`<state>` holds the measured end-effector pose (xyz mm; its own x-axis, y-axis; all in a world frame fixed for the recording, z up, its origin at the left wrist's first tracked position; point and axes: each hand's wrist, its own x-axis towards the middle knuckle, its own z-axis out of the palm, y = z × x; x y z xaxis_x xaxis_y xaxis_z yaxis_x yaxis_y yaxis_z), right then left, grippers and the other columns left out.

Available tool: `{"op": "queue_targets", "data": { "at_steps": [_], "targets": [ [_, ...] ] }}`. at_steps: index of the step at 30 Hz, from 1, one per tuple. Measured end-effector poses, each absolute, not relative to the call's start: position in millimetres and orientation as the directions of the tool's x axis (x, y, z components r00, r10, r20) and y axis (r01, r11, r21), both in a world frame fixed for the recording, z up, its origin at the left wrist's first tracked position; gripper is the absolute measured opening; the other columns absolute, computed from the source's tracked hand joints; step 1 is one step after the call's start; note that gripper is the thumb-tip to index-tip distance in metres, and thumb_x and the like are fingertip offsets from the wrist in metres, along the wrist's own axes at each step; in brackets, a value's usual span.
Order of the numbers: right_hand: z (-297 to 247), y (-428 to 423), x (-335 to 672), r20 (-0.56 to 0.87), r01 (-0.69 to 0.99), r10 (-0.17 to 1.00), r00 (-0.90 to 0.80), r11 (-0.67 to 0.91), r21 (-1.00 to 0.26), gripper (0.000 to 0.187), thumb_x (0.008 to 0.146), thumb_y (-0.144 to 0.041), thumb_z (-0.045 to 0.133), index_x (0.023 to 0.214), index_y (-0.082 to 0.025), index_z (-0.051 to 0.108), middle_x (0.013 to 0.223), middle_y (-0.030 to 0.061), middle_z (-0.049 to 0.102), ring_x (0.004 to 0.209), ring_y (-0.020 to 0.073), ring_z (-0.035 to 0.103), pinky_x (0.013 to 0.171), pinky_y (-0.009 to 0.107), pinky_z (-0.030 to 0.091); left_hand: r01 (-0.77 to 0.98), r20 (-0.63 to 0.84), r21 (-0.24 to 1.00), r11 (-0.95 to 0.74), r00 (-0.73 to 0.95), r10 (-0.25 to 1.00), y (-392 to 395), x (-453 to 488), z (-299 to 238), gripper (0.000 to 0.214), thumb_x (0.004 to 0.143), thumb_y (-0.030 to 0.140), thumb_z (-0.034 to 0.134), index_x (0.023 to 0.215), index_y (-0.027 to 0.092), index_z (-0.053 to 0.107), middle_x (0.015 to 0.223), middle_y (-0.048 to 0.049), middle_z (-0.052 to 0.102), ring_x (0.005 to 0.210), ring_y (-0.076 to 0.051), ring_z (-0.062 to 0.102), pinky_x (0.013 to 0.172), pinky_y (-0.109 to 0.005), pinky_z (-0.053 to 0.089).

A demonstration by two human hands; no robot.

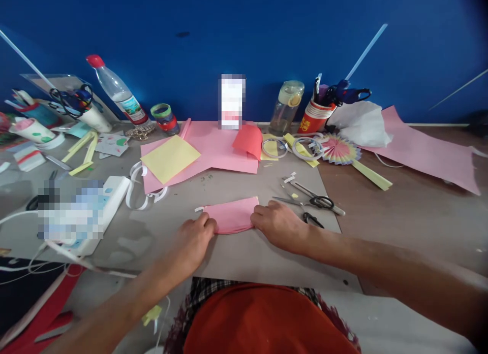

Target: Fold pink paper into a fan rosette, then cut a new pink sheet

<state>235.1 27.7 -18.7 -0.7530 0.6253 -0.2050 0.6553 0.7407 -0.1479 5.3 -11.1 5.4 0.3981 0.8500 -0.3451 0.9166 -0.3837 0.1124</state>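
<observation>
A folded sheet of pink paper (232, 215) lies near the front of the grey table mat, its layers showing along the near edge. My left hand (196, 237) grips its left end, fingers closed. At the right end, my right hand (280, 222) pinches the paper with curled fingers. A small white strip (199, 209) sticks out by the paper's upper left corner. Just beyond my right hand lie black-handled scissors (305, 206), partly open, with a utility knife (328, 199) beside them.
Behind are pink sheets (213, 146), a yellow sheet (171, 159), tape rolls (275, 147) and a paper rosette (341, 150). A phone (232, 102), a clear bottle (286, 107) and a red cup (315, 116) stand along the blue wall. A power strip (109, 209) with cables lies left.
</observation>
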Motion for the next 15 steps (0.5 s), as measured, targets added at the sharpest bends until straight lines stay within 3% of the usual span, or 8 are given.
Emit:
{"op": "queue_targets", "data": {
  "at_steps": [3,6,10,15],
  "targets": [
    [-16,41,235,-0.290,0.724,0.664,-0.690,0.616,-0.311,0.015,0.085,-0.015,0.047,0.085,-0.017,0.061,0.092,0.0050,0.066,0.080,0.0153,0.058,0.066,0.026,0.034,0.891,-0.334,0.363,-0.272,0.397,0.855,-1,-5,1,0.014,0.086,0.016,0.041,0.085,0.019,0.055,0.092,-0.0045,0.059,0.077,-0.017,0.059,0.070,-0.029,0.042],
    [-15,54,235,-0.408,0.795,0.690,-0.598,0.445,-0.413,0.008,0.080,-0.021,0.054,0.083,-0.019,0.062,0.088,0.0022,0.067,0.079,0.0145,0.060,0.062,0.022,0.035,0.856,-0.391,0.502,-0.127,0.355,0.849,12,-13,-7,0.008,0.080,0.022,0.050,0.076,0.020,0.056,0.078,-0.0010,0.060,0.072,-0.016,0.056,0.065,-0.027,0.040],
    [-14,63,234,-0.486,0.826,0.691,-0.535,0.305,-0.474,0.008,0.075,-0.024,0.058,0.080,-0.020,0.062,0.079,-0.0002,0.066,0.069,0.0121,0.057,0.055,0.020,0.033,0.824,-0.443,0.566,-0.040,0.344,0.828,19,-16,-12,0.009,0.078,0.024,0.050,0.072,0.019,0.056,0.068,0.0019,0.058,0.063,-0.014,0.051,0.058,-0.025,0.036],
    [-7,67,227,-0.518,0.856,0.698,-0.495,0.290,-0.428,0.008,0.073,-0.025,0.059,0.077,-0.019,0.062,0.075,-0.0002,0.065,0.066,0.0118,0.054,0.052,0.021,0.029,0.832,-0.403,0.551,-0.062,0.330,0.854,15,-14,-10,0.007,0.078,0.023,0.050,0.072,0.020,0.050,0.067,0.0031,0.055,0.061,-0.013,0.048,0.057,-0.024,0.033]
  ]
}}
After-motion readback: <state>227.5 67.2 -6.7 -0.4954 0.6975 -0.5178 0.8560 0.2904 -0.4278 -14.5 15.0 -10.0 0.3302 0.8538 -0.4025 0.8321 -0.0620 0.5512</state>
